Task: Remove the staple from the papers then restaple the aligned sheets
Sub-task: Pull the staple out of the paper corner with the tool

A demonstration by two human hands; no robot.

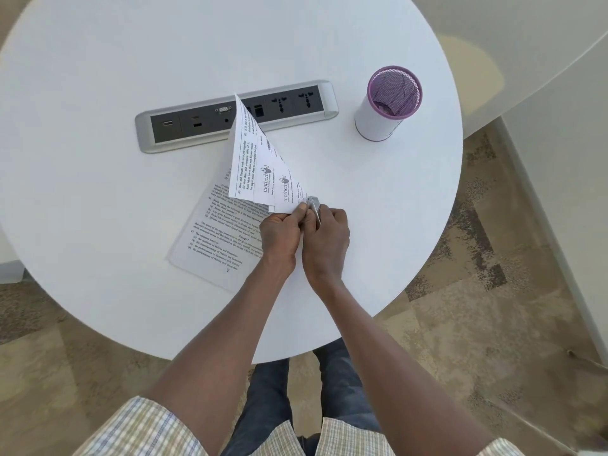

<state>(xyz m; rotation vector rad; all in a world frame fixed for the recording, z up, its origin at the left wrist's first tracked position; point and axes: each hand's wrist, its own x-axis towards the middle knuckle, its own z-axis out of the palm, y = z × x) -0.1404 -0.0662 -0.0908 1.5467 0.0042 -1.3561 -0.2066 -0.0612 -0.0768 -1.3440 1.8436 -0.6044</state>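
Nearest the camera, checked shirt sleeves and blue trousers showed above a mottled beige and grey carpet. Both bare forearms reached forward over the near edge of the round white tabletop. The left hand was closed on the near corner of the fanned papers, thumb and fingers pinching the sheets together. The right hand was closed around a small metal tool whose tip met that same corner; whether it was a stapler or a staple remover could not be told. The papers rose tilted from the pinched corner, their far tip overlapping the power strip. Beneath them, a printed sheet lay flat on the tabletop. Farther back, a silver and grey power strip with sockets and ports was set into the surface. To its right stood a white cup with a purple mesh holder inside. Beyond the tabletop, a pale cream surface filled the far right corner.
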